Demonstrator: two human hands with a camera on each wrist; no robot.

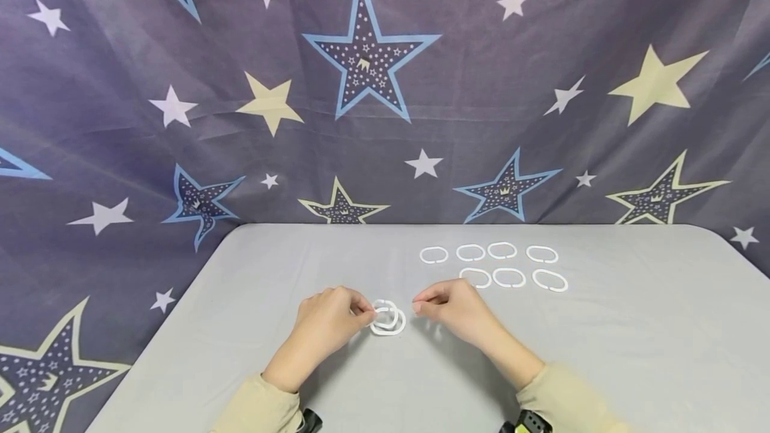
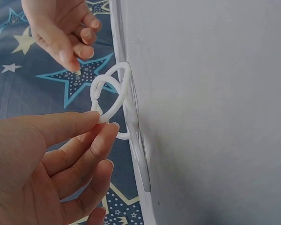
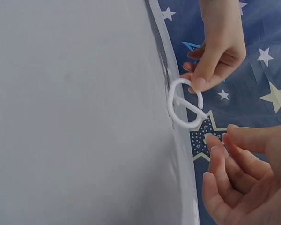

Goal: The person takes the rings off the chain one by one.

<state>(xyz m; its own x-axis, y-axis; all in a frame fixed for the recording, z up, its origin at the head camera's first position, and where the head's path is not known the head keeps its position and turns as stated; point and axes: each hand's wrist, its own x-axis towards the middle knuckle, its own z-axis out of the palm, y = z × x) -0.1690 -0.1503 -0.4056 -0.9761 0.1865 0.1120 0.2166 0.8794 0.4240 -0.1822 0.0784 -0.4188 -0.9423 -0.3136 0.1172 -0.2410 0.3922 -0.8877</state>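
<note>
In the head view, my left hand (image 1: pixel 327 323) pinches a white plastic C-link (image 1: pixel 402 321) between thumb and fingertips, over the near middle of the table. A second white link crosses it; the left wrist view shows the two looped links (image 2: pixel 124 89) interlocked. The right hand (image 1: pixel 454 306) hovers just to the right, apart from the links. Its fingers (image 3: pixel 218 166) are loosely bent, with nothing visible between them and the thumb. Further back on the table lie several loose oval links (image 1: pixel 508 278), each with a small gap in its rim.
The table (image 1: pixel 631 353) has a pale grey cloth. Behind it hangs a dark star-patterned curtain (image 1: pixel 469 99). The loose links form two rough rows right of the middle, and one lies partly behind the right hand. Dark bands (image 1: pixel 309 419) show at the sleeves.
</note>
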